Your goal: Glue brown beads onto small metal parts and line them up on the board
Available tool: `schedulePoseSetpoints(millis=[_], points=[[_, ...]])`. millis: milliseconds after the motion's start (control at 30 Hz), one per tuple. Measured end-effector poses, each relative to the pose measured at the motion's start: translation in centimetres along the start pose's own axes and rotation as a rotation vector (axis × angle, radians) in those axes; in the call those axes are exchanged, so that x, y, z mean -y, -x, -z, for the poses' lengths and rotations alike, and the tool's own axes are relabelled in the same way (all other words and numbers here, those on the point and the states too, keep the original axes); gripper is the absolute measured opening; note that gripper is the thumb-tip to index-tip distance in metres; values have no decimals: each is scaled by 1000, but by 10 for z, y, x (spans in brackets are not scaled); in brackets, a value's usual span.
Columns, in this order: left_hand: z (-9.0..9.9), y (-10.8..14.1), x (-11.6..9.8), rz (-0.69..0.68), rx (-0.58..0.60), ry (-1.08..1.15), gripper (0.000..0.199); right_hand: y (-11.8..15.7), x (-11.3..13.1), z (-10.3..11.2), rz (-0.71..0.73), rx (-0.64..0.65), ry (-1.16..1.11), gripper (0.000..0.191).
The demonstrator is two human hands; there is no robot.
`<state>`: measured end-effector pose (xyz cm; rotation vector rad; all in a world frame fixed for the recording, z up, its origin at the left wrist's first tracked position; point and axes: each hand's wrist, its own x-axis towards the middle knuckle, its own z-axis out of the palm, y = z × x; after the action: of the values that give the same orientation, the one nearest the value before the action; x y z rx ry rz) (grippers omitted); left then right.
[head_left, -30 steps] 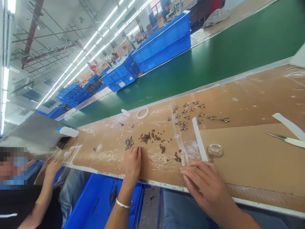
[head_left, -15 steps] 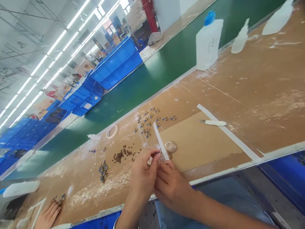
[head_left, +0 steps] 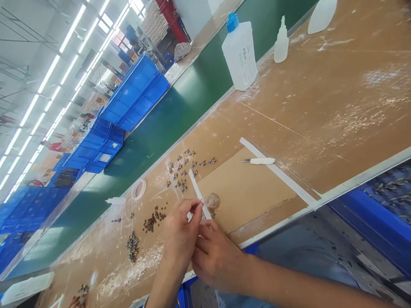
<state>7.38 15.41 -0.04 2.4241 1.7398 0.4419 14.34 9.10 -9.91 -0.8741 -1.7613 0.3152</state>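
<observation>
On a brown cardboard-covered workbench (head_left: pixel 321 107), the left hand (head_left: pixel 181 233) pinches a tiny part, too small to identify, at its fingertips; the right hand (head_left: pixel 216 256) presses against it, grip unclear, beside a white strip (head_left: pixel 195 188) and scattered brown beads (head_left: pixel 150 220)

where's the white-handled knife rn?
Head view, right of centre: the white-handled knife lies flat on the cardboard sheet, beside the long white strip, up-right of both hands.
</observation>
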Motion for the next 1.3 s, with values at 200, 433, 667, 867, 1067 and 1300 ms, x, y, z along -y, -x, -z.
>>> schedulePoseSetpoints(millis=[200,433,667,867,1067,1300], points=[[-4,-2,1,-42,5,-11,12,0,0,2,-1,5,8,9],[11,10,2,38,-38,85,12,0,1,4,-27,41,-27,14],[19,80,67,413,-239,249,23,2,3,8,-56,116,-123,10],[-3,123,96,601,-236,316,28,4,3,7,-52,152,-167,13],[-5,122,100,538,-203,269,23,4,3,5,-29,152,-127,12],[0,117,111,367,-44,122,18,4,3,6,-26,194,-93,12]])
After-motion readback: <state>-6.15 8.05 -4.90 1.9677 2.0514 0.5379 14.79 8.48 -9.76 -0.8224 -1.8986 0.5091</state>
